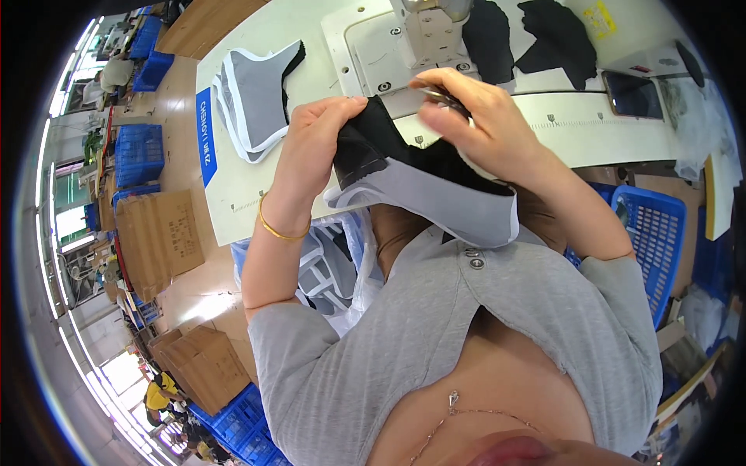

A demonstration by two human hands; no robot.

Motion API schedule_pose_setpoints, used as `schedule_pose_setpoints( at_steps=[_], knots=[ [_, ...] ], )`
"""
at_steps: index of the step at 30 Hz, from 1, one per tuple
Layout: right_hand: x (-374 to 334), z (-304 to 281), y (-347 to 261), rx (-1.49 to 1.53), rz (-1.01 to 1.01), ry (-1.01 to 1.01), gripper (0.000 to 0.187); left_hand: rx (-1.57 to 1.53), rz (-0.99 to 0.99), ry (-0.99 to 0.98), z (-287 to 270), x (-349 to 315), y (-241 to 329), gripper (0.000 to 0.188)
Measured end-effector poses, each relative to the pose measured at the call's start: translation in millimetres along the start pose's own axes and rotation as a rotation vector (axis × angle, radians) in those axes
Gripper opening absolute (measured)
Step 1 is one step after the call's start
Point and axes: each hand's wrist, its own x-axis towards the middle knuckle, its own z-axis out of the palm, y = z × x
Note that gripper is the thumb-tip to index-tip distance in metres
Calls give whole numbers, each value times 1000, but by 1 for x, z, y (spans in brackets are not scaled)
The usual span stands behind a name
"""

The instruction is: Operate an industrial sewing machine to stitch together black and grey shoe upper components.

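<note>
My left hand (315,147) pinches the black upper edge of a grey and black sewn fabric piece (458,202), shaped like a shoe upper. It hangs over the table's near edge, in front of my chest, with its black lining facing up. In my right hand (489,124) is a pair of small metal thread snips (444,98), partly hidden by the fingers, above the piece and close to the sewing machine (427,35). A stack of similar grey pieces with white edging (252,101) lies on the table to the left.
Black fabric cut pieces (556,43) and a phone (633,95) lie at the right of the white table (311,206). Below its left edge hangs a plastic bag (361,248) with grey pieces. A blue crate (649,241) stands at right; cardboard boxes (159,241) stand on the floor at left.
</note>
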Motion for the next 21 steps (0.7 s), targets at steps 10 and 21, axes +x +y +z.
schedule_pose_setpoints(
  at_steps=[10, 21],
  knots=[
    [5, -25, 18, -324, -405, -43, 29, 20, 0, -123, 21, 10, 0, 26],
    [8, -42, 25, -344, -592, -29, 24, 64, 0, -175, 28, 13, 2, 26]
  ],
)
